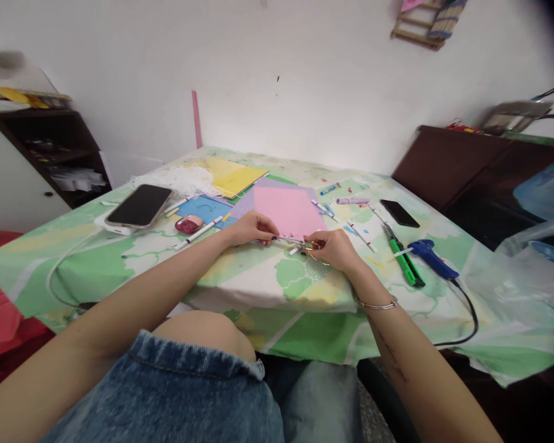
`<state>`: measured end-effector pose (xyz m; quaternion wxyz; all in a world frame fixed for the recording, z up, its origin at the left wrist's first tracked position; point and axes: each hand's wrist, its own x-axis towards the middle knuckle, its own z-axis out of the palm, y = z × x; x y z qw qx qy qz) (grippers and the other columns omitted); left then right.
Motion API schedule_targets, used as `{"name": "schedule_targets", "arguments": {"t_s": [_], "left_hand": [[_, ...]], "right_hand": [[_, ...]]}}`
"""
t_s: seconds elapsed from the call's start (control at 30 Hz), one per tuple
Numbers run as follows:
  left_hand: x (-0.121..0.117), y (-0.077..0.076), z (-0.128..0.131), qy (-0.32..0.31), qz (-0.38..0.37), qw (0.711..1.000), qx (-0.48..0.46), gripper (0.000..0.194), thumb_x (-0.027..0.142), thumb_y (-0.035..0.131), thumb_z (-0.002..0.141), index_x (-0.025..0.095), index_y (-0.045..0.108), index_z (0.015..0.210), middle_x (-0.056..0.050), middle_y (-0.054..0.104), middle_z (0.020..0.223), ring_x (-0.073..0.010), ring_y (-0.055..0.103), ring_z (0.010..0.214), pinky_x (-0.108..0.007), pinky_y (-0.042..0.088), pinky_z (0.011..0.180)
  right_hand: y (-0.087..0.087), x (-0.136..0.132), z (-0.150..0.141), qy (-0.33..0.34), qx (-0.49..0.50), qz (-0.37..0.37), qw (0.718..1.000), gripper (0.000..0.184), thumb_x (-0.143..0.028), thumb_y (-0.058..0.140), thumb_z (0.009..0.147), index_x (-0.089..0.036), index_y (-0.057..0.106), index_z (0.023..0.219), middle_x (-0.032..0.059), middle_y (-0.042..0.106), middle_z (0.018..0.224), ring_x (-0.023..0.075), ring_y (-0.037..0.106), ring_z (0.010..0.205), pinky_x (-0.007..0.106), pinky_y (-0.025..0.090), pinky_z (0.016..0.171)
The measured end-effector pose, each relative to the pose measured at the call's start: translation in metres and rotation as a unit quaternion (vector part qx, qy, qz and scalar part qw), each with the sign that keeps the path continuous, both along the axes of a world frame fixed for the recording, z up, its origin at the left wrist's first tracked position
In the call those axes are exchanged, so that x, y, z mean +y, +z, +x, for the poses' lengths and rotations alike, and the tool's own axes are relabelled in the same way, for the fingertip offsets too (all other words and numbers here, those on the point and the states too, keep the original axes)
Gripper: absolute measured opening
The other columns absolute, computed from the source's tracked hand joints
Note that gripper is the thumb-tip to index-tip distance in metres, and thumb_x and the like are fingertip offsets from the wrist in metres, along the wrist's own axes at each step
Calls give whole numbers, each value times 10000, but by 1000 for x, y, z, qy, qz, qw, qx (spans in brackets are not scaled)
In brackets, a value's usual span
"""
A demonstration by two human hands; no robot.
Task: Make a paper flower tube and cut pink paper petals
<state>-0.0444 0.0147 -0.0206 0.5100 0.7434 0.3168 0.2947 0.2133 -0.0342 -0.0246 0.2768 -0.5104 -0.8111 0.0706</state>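
Observation:
In the head view my right hand [336, 249] is closed around the gold handles of a pair of scissors [314, 247], whose blades point left. My left hand [253, 228] pinches close to the blade tips; whatever is between its fingers is too small to make out. Just behind both hands lies a sheet of pink paper [289, 206], over a purple sheet [242, 203]. A white marker [198, 232] rests left of my left hand, beside a dark red and pink object [189, 224]. Another marker [362, 236] lies to the right of my right hand.
A phone [140, 205] and white string [180, 182] lie at left near yellow paper [233, 175]. On the right are a green utility knife [405, 261], a blue glue gun [434, 259] with its cord, and a dark phone [399, 213]. A patterned cloth [258, 283] covers the table.

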Motion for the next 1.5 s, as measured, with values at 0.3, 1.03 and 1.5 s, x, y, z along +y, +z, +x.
{"name": "schedule_targets", "arguments": {"t_s": [0.3,1.03,1.5], "left_hand": [[-1,0,1,-4,-9,1000,-4,119,148,690,698,90,697,801,-28,654,604,-93,590,536,-198,466,530],[0,1,0,-12,-14,1000,-2,123,145,686,701,93,696,811,-27,650,606,-91,591,540,-202,471,534],[1,0,-1,-20,3,1000,6,126,165,680,714,95,690,818,-29,647,603,-94,592,547,-199,459,530]], "right_hand": [[4,-1,-2,-4,-11,-10,1000,242,-267,710,664,-213,753,897,8,676,644,128,555,574,228,348,547],[7,-2,-2,-5,-20,-8,1000,238,-240,701,661,-216,757,891,10,682,642,133,558,576,227,349,536],[8,-4,1,-6,-34,1,999,216,-275,721,664,-232,731,876,14,692,683,149,597,613,228,377,566]]}}
